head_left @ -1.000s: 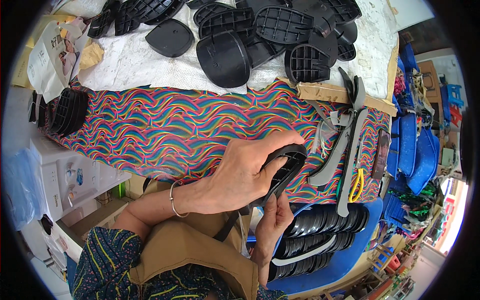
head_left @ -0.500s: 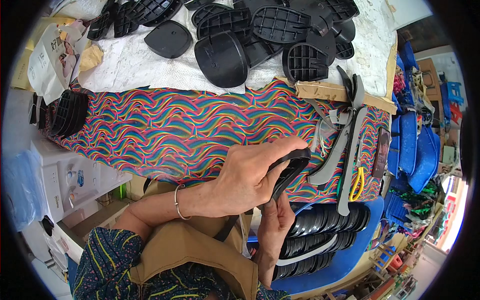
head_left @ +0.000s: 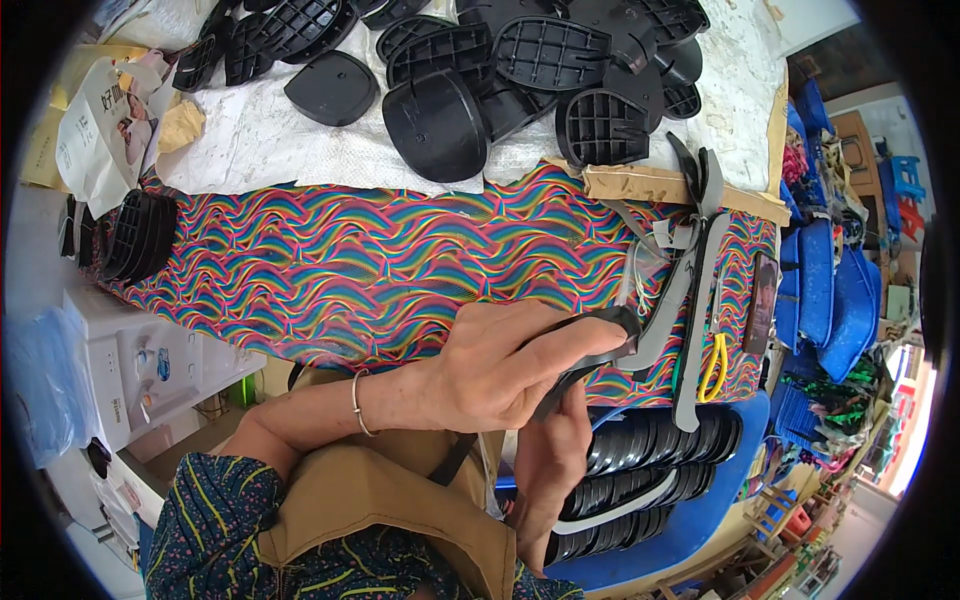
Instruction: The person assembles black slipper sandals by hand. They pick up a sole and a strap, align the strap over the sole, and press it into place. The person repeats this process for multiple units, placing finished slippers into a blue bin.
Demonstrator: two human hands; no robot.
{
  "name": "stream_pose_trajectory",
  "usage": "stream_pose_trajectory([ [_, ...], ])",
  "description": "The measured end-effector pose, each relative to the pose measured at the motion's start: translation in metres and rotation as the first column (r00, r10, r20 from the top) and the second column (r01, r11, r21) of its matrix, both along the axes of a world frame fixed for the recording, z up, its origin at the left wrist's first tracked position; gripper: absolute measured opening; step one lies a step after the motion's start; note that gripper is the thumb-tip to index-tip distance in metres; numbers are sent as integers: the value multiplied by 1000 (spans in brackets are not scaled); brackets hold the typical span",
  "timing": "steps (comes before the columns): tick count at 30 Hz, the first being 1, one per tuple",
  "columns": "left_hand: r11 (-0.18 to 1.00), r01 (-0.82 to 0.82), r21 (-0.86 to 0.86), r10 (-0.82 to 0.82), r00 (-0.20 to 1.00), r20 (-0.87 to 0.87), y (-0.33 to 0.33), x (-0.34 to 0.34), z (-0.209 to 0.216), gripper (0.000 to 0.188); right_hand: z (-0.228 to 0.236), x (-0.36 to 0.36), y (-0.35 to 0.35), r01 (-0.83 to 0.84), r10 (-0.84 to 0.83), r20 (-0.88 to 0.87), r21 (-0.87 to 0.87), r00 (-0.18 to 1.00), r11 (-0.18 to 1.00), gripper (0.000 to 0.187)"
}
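Between nine and ten o'clock, stacked ribbed pieces (head_left: pixel 140 235) on a rainbow wave-patterned cloth (head_left: pixel 330 250), with a white box (head_left: pixel 120 350) just under nine. At twelve, a jumbled pile of black moulded pieces (head_left: pixel 435 125). Just below centre, toward six, left hand (head_left: pixel 485 368), thin bangle (head_left: pixel 358 403) at the wrist, curled round a black heel piece (head_left: pixel 612 315), index finger laid along it toward three. At five, right hand (head_left: pixel 553 445), pinching the heel piece's lower end, far fingertips hidden. Heel piece itself near half past three, tilted between both hands. Toward half past four, a blue tub (head_left: pixel 690 540) with rows of glossy black pieces (head_left: pixel 655 442). At three, grey strips (head_left: pixel 668 315) beside yellow handles (head_left: pixel 722 352); farther right, blue trays (head_left: pixel 815 290).
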State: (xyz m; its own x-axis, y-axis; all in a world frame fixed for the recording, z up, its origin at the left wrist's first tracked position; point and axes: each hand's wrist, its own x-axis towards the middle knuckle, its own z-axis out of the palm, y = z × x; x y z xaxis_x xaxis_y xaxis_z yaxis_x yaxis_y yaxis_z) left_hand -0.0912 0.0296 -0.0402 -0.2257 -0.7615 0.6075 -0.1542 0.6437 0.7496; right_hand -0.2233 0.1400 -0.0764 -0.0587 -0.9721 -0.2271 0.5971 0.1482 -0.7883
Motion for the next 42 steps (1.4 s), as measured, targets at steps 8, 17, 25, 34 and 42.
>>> stream_pose_trajectory([
  [8,998,-12,67,16,998,-62,2,11,2,27,-15,-3,-4,58,-57,262,5,963,998,54],
  [17,992,-88,89,99,987,-128,15,4,-5,28,-2,14,-19,202,-125,-790,-1,601,979,40],
  [25,897,108,428,70,922,-381,20,-2,-22,33,15,13,-28,225,-189,-755,-57,628,973,40],
  [34,800,249,545,44,882,-468,16,1,-18,39,23,-8,-35,136,-171,-774,-110,609,985,37],
  [42,788,263,556,-24,916,-400,14,7,-12,38,24,-28,-39,-23,-90,-904,-110,418,994,22],
])
